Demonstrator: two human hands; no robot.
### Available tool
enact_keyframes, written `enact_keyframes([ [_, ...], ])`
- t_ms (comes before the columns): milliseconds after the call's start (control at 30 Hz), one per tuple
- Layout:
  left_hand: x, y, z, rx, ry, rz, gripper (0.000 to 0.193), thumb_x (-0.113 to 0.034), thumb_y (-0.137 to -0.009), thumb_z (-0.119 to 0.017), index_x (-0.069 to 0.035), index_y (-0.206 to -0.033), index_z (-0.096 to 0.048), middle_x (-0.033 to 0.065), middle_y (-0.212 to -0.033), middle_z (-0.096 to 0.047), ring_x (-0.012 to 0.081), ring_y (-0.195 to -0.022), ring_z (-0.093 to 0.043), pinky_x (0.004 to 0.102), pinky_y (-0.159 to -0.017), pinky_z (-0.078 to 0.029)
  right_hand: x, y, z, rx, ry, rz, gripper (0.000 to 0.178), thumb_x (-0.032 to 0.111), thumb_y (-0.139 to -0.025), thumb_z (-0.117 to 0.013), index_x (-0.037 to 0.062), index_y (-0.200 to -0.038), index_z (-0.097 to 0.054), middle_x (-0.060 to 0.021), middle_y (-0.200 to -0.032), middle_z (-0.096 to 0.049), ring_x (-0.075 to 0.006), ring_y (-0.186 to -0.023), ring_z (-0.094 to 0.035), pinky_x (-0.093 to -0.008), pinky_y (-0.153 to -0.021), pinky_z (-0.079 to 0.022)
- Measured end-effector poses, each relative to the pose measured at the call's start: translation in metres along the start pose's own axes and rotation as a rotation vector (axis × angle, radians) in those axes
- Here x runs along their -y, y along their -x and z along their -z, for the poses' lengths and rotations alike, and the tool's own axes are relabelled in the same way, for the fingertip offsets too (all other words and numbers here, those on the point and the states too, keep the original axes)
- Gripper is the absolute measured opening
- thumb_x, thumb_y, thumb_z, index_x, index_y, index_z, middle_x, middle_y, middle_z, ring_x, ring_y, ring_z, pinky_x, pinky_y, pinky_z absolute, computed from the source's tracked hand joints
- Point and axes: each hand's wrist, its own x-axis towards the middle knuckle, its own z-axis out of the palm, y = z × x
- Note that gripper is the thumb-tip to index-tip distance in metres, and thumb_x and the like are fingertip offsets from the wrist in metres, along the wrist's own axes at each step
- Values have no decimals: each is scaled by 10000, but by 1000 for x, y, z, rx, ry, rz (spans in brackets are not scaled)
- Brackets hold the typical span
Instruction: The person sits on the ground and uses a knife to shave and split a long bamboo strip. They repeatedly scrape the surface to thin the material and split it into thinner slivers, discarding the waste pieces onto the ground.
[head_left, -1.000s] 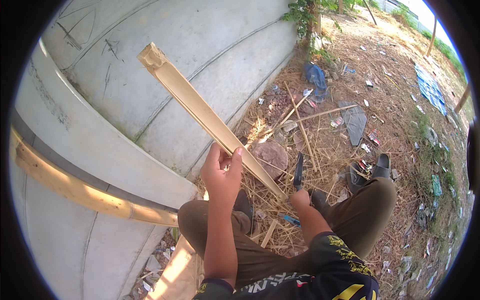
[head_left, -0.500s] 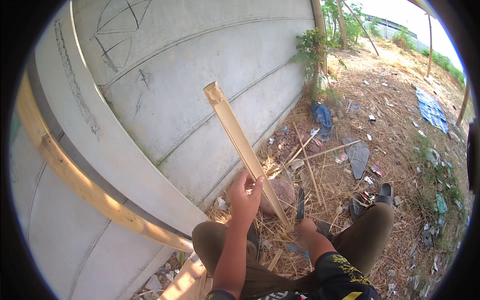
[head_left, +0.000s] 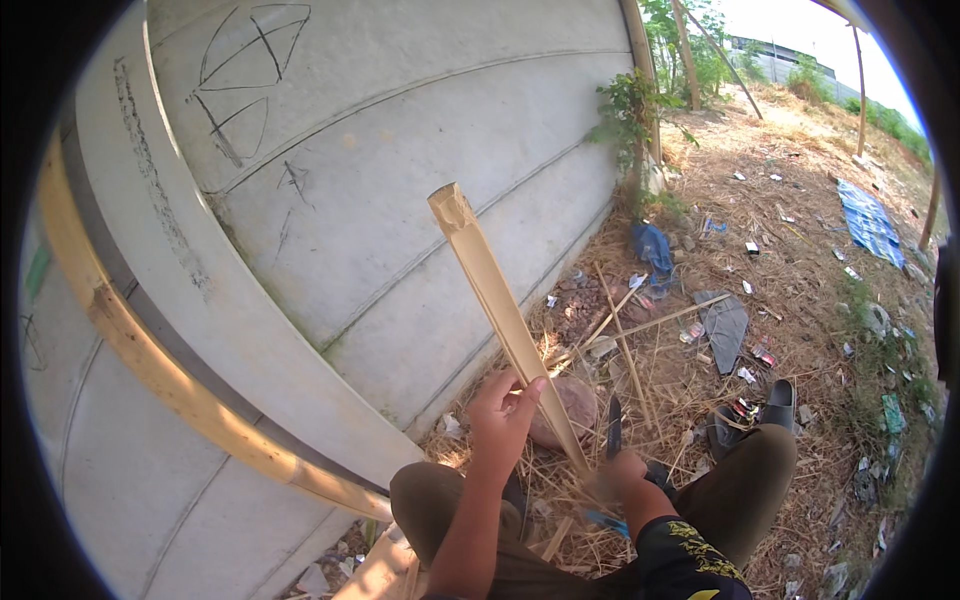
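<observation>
A long split bamboo piece point(head_left: 490, 285) slants from the ground between my knees up toward the wall, its cut top end pale and rough. My left hand point(head_left: 500, 420) is closed around it below its middle, thumb on the near face. Beside its lower end, my right hand point(head_left: 622, 475) is closed on a knife point(head_left: 614, 425) whose dark blade points up and away from me. The knife's handle is hidden in the fist, which is partly smeared by motion. Behind the bamboo's lower part sits a rounded reddish stone point(head_left: 580, 405).
A grey concrete panel wall point(head_left: 420, 130) rises on the left, with a curved bamboo pole point(head_left: 150, 345) before it. Thin sticks point(head_left: 625, 350), a grey flat piece point(head_left: 724, 330) and a blue plastic sheet point(head_left: 652, 255) lie among dry straw. A blue tarp point(head_left: 868, 222) lies farther right.
The whole view has shifted slightly, so things sit lower and a little to the right. The bamboo's top has tilted slightly right. My right hand now covers the bamboo's lower end more. Both grips remain.
</observation>
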Motion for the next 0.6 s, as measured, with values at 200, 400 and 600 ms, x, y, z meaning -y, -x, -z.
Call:
enact_keyframes([
  [200, -15, 6, 1, 92, 83, 111, 221, -107, -904, -736, -9, -1099, -701, 41, -917, -708, 71, -808, -649, 237, -720, -537, -10, 1, -7, -6, 3, 21, 256, 193, -853, -682, 70, -1073, -731, -106, -1054, -722, -280, -904, -729, -452, -660, -580],
  [400, -9, 5, -1, 55, 143, 109, 153, -76, -913, -711, 11, -1027, -660, 42, -915, -697, 63, -803, -640, 240, -707, -533, -8, 0, -10, -102, 14, 34, 278, 200, -873, -672, 53, -1109, -657, -97, -943, -683, -284, -849, -726, -428, -613, -579],
  [600, -6, 4, 3, -119, 182, 163, 132, -60, -898, -717, -15, -893, -592, 2, -828, -626, 34, -728, -585, 209, -642, -499, -26, 11, -56, -564, 223, 411, 314, 206, -894, -662, 35, -1145, -583, -88, -831, -643, -288, -793, -723, -404, -566, -578],
])
